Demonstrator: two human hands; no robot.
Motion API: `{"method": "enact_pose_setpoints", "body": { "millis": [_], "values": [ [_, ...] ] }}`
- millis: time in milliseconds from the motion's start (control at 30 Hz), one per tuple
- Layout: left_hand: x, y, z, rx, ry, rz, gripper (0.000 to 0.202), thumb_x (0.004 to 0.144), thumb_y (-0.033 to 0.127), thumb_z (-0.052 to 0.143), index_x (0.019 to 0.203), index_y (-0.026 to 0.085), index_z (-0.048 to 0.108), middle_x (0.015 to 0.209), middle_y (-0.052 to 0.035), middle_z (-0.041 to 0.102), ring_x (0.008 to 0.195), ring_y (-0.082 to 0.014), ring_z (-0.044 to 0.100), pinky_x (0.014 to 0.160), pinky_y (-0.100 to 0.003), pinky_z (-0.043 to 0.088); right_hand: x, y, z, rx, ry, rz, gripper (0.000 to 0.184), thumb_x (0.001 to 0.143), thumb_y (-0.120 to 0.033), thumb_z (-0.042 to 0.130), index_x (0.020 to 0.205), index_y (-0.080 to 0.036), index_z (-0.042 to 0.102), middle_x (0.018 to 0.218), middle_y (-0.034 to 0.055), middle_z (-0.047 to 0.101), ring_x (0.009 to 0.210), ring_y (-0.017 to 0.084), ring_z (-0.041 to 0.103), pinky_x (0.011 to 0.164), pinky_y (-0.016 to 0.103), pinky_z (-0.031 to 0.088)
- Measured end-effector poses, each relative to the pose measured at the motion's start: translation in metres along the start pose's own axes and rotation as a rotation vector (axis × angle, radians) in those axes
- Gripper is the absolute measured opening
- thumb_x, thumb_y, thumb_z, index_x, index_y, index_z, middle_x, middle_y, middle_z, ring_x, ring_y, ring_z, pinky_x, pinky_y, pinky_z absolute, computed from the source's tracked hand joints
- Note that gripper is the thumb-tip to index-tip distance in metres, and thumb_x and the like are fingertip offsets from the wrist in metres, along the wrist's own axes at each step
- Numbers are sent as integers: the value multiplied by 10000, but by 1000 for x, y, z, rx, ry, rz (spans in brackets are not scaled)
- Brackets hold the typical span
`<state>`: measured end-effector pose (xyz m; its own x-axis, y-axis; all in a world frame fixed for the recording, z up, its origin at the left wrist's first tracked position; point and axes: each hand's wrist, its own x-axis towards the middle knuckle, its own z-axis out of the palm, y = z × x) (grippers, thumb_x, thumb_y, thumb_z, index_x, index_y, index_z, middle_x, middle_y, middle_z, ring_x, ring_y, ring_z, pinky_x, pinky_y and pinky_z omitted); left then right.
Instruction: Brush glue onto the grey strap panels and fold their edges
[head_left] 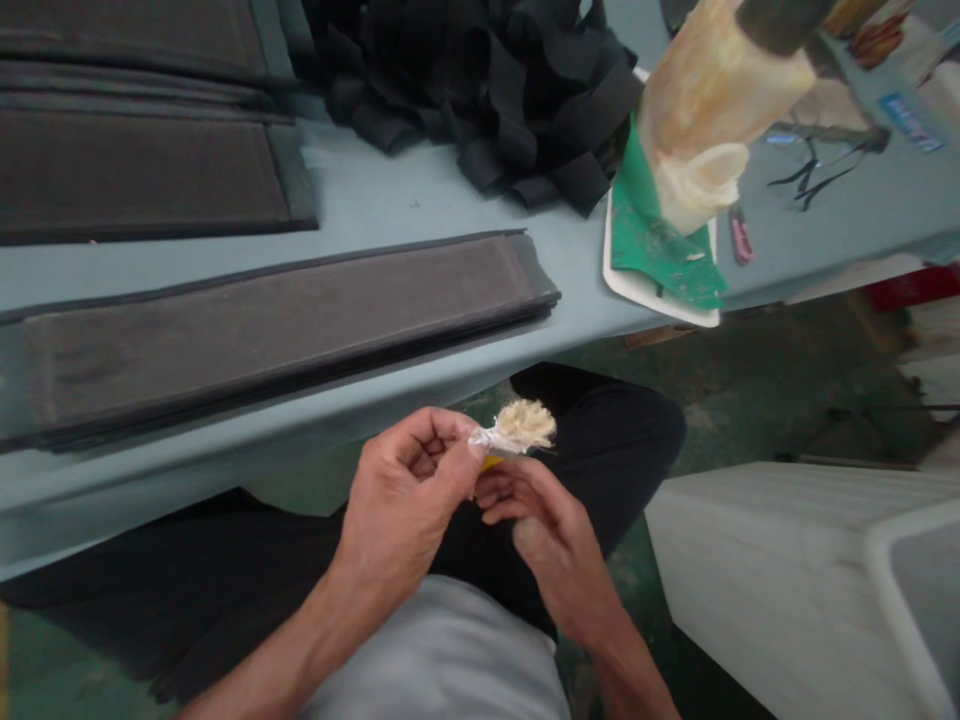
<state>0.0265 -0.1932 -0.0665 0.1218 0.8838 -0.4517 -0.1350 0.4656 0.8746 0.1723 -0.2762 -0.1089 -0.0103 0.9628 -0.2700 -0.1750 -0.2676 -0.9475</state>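
Note:
Over my lap, below the table's front edge, my left hand point(401, 500) pinches a small brush point(517, 430) with a frayed, cream-coloured bristle head, wrapped in clear film near the base. A bit of yellow handle shows under the fingers. My right hand point(544, 530) is curled just beneath the brush, fingers closed at its lower end. Both hands are close together and touch the brush.
A pale blue table point(390, 200) carries long dark grey foam strips point(277, 320), more dark panels point(142, 170) at the far left and a heap of black strips point(487, 80). A glue-crusted pot point(705, 110) stands on a green-smeared white tray point(660, 260). A white bin point(817, 580) stands at right.

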Motion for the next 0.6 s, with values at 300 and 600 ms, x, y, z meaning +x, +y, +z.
{"method": "enact_pose_setpoints", "body": {
  "millis": [300,600],
  "values": [
    [-4,2,1,-13,-33,-41,198,746,337,712,672,171,636,511,48,552,477,-69,481,498,-174,446,22,4,30,-305,173,-119,296,1034,-378,503,809,-207,592,720,-15,576,651,130,526,620,248,430],
    [0,-2,-4,-54,-40,-31,159,709,285,740,711,165,635,531,60,570,470,-54,505,486,-144,454,12,3,42,238,116,174,528,1003,-679,511,816,-188,559,585,-94,288,481,66,189,409,191,165]
  ]
}}
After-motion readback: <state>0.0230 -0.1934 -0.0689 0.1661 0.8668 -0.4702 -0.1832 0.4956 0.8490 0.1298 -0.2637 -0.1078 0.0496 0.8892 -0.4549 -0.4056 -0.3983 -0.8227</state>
